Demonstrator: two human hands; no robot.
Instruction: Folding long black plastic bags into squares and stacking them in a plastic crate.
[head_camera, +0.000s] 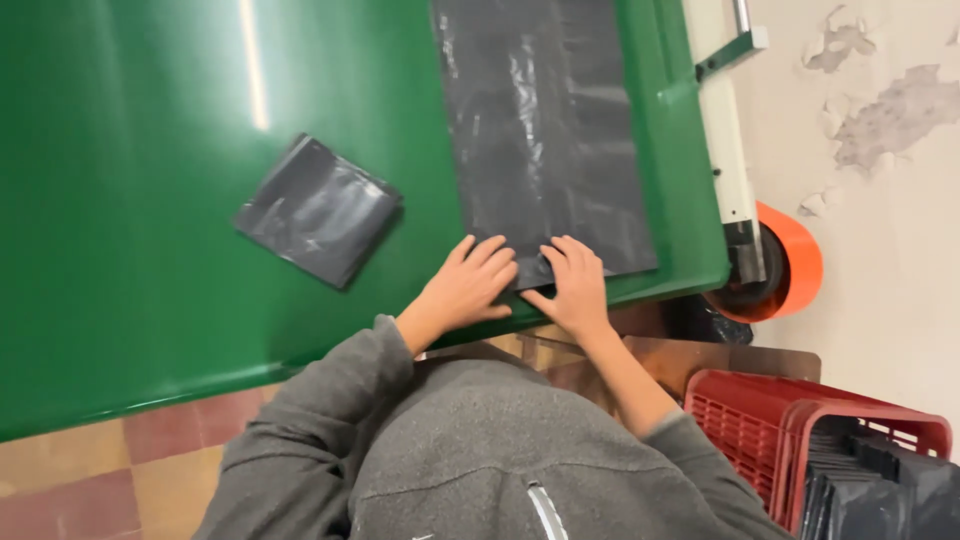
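A long strip of black plastic bags (545, 130) lies flat on the green table (130, 200), running away from me. Both my hands rest on its near end at the table's edge. My left hand (468, 285) lies palm down with its fingers on the strip's near left corner. My right hand (572, 285) pinches the near edge of the strip, fingers curled on the plastic. A folded black plastic bag (318, 210) lies apart on the table, to the left of my hands.
A red plastic crate (770, 420) holding folded black bags (880, 490) stands at the lower right. An orange wheel-like roll (790, 262) and a white machine part (730, 150) sit beyond the table's right edge, by a peeling wall. Tiled floor shows at lower left.
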